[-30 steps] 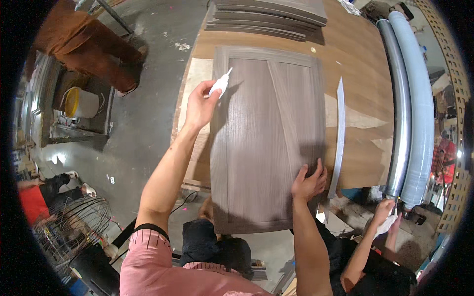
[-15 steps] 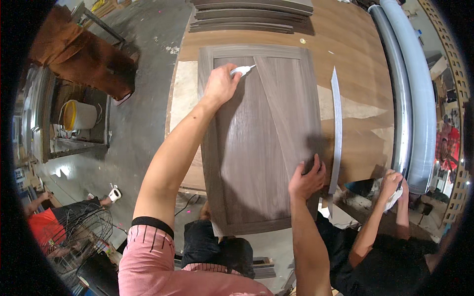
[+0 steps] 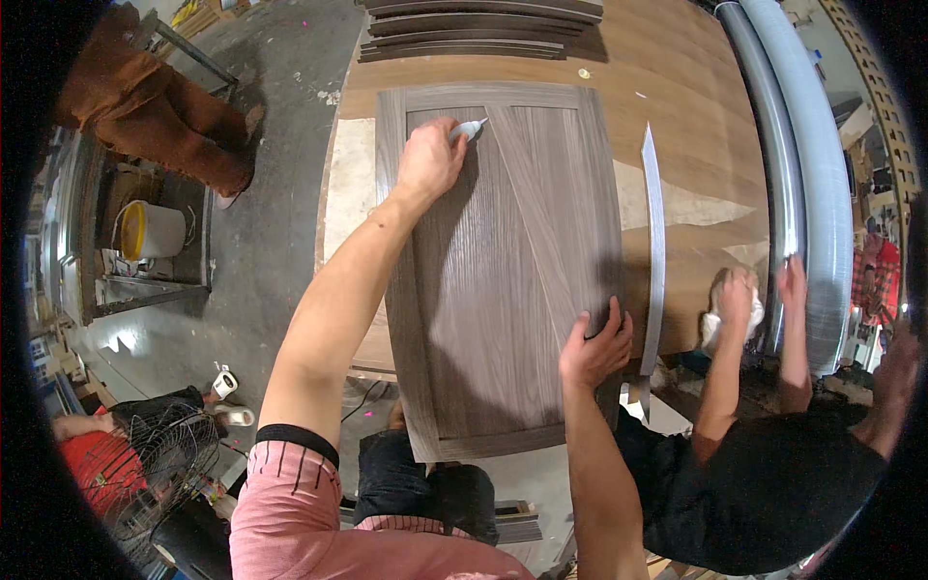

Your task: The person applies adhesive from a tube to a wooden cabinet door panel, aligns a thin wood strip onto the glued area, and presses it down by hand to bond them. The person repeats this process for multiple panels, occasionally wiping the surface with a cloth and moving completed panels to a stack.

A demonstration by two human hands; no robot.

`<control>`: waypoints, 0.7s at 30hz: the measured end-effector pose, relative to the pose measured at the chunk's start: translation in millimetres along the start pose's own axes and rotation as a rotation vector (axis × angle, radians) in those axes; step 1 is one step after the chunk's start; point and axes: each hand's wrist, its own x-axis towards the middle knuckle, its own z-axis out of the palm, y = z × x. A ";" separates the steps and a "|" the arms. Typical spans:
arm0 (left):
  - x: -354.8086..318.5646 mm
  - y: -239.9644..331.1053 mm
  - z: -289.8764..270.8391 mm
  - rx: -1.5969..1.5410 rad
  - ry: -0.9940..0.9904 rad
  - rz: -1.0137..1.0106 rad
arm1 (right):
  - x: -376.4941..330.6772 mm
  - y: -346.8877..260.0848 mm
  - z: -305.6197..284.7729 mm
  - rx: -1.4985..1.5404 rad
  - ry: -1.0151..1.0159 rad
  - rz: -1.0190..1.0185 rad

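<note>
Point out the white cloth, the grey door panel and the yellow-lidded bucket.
white cloth [image 3: 471, 128], head view, its tip beyond the left hand's fingers.
grey door panel [image 3: 512, 290], head view, centre face.
yellow-lidded bucket [image 3: 155, 232], head view, white side.

The left hand [image 3: 430, 159] closes over most of a small white object [image 3: 471, 127], so its kind cannot be told; the grey wood-grain cabinet door panel [image 3: 503, 271] hides the tan workbench [image 3: 677, 87] beneath; the co-worker's white cloth [image 3: 752, 314] is mostly covered by a hand.

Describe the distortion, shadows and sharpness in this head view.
Head view: fisheye bends the grey panel and pipes toward the rim, corners black; left hand and right hand sharp, casting soft shadows on the panel; no strong glare.
</note>
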 end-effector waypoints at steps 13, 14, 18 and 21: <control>1.7 20.2 1.2 -0.040 0.014 -0.117 | 0.5 12.5 4.9 -0.057 0.022 -0.051; 0.9 18.4 -3.3 -0.047 0.004 -0.148 | 0.0 10.0 4.1 -0.036 0.010 -0.050; -8.3 20.3 -2.3 -0.103 -0.030 -0.181 | -0.1 21.2 8.4 -0.078 -0.002 -0.043; -16.3 8.1 -1.9 -0.071 -0.021 -0.163 | -2.2 10.9 4.4 -0.040 -0.016 -0.079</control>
